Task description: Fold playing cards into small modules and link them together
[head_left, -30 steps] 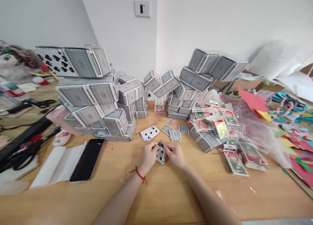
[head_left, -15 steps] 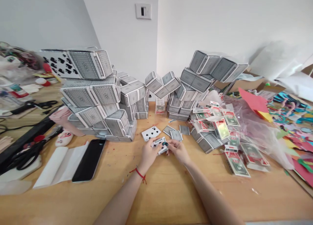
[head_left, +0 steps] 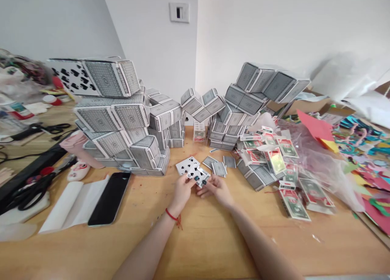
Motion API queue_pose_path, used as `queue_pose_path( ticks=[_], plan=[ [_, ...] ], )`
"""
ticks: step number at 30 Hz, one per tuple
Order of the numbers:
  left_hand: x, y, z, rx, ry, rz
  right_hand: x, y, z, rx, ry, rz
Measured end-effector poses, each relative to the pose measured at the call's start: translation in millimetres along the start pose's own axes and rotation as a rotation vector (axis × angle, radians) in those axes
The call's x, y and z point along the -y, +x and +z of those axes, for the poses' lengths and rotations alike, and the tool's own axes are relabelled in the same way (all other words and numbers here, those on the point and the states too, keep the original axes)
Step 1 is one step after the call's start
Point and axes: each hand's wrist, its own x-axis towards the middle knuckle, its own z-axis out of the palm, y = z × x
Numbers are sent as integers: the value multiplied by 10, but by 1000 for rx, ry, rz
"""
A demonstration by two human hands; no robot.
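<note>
My left hand [head_left: 182,190] and my right hand [head_left: 215,187] meet at the middle of the wooden table [head_left: 201,239]. Together they pinch a folded playing card [head_left: 199,176] with black spade pips, held face up just above the table. My left wrist wears a red string. A flat spade card [head_left: 186,165] lies on the table right behind the held card. A few small folded card pieces [head_left: 219,166] lie behind my right hand.
Stacked boxes made of grey-backed cards rise at the left [head_left: 122,117] and at the back right [head_left: 243,97]. A black phone [head_left: 110,199] and white paper [head_left: 67,207] lie left. Packaged card decks [head_left: 289,170] and coloured paper scraps [head_left: 359,158] fill the right. Scissors [head_left: 27,190] rest far left.
My hands moved slightly away from me with the card. The card turned from edge-on and folded to face up, showing its spade pips near the flat card.
</note>
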Motion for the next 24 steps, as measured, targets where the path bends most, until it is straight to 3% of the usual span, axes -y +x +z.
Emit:
queue_pose_path(
  ticks=[3,7,13,19,24],
  plan=[
    [-18,39,-56,107,71,-28,42,-4,-57,7,-198,-43],
    [3,36,-77,244,212,-82,77,25,-108,-104,-315,-191],
    [-6,12,-36,155,105,22,66,51,-174,-189,-265,-125],
    [-13,-59,56,60,7,111,57,30,-79,-292,-198,-141],
    [25,-97,99,-11,-100,74,41,16,37,-219,-74,-105]
  ],
)
